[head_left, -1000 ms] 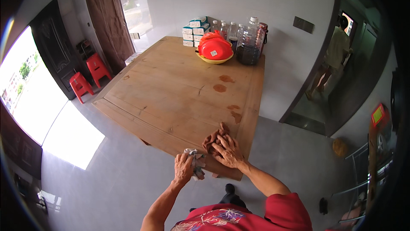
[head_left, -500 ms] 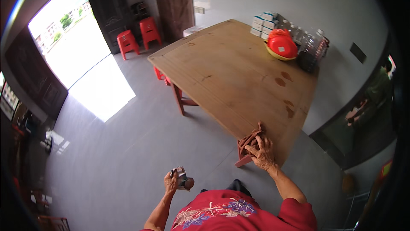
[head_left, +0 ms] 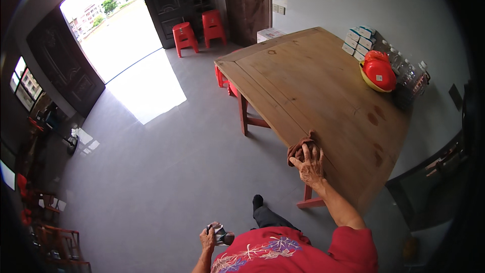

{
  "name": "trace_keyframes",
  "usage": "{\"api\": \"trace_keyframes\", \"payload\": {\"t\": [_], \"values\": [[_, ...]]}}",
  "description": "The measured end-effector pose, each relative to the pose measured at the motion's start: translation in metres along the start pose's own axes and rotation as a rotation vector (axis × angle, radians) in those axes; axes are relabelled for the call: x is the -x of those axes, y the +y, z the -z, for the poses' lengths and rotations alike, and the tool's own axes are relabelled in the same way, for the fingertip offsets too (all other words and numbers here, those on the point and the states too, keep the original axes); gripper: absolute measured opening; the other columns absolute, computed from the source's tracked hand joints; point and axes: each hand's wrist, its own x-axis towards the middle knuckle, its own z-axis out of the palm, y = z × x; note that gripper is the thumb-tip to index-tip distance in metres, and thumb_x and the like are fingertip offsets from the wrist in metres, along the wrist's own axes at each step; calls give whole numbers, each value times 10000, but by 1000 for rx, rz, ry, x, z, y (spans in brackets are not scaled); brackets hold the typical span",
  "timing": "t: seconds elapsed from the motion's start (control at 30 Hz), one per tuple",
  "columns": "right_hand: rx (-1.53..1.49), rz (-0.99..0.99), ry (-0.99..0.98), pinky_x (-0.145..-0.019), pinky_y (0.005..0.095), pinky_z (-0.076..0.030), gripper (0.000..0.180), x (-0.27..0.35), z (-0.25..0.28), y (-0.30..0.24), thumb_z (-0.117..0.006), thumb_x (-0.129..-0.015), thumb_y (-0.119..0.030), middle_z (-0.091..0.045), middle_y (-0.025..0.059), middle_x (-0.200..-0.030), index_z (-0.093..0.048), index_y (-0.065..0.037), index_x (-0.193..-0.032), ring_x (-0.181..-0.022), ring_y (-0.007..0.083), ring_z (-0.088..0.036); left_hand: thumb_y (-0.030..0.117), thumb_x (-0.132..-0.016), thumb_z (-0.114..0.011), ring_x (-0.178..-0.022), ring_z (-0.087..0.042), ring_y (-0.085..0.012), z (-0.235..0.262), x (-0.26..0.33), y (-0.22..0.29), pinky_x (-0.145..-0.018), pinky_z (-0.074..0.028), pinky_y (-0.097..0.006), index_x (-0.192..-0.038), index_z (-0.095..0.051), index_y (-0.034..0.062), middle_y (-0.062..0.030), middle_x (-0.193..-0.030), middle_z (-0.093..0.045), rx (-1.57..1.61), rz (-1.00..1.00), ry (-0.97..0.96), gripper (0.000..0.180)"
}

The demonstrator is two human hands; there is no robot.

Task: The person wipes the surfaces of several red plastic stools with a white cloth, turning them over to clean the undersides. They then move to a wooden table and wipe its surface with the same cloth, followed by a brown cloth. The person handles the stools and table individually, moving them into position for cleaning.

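My right hand [head_left: 309,164] presses a bunched brown cloth [head_left: 299,152] onto the left edge of the wooden table [head_left: 303,81]. Its fingers curl over the cloth, and part of the cloth hangs past the edge. Low over the floor, away from the table, my left hand [head_left: 207,237] is closed round a small crumpled bundle [head_left: 220,233] of white, dark and brownish parts. What that bundle is cannot be made out. Dark wet-looking spots [head_left: 376,116] mark the tabletop's right side.
Toward the wall, the table bears stacked white-and-blue boxes [head_left: 359,40], a red bowl-like thing in a yellow basket [head_left: 380,75] and several clear bottles [head_left: 411,78]. Red stools [head_left: 185,38] stand near the open doorway [head_left: 108,25]. Wooden chairs [head_left: 58,242] are at the lower left.
My right hand has slid the cloth along the table's edge, away from the near corner. My body has stepped forward with one foot out, and the view has shifted left. The left hand keeps its bundle.
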Motion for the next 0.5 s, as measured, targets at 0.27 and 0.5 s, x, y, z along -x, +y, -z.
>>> {"api": "trace_keyframes", "payload": {"t": [0.27,0.5], "values": [[13,42,31,-1057,624,-229,235,-137,-53,-21,-640,-807,-199,-301,123,-1404,-640,-301,-1019,-1238,445,-352,140,-900,-542,-829,-643,-139,-30,-42,93,-734,-519,-278,-1008,-675,14,-65,-925,-694,128,108,4,212],[61,121,23,-1086,574,-209,200,-256,-96,-48,-607,-825,-200,-341,130,-1381,-643,-281,-1005,-1225,437,-370,96,-872,-575,-825,-653,-161,-29,-104,115,-759,-528,-294,-1021,-666,10,-77,-941,-687,280,172,66,195]]}}
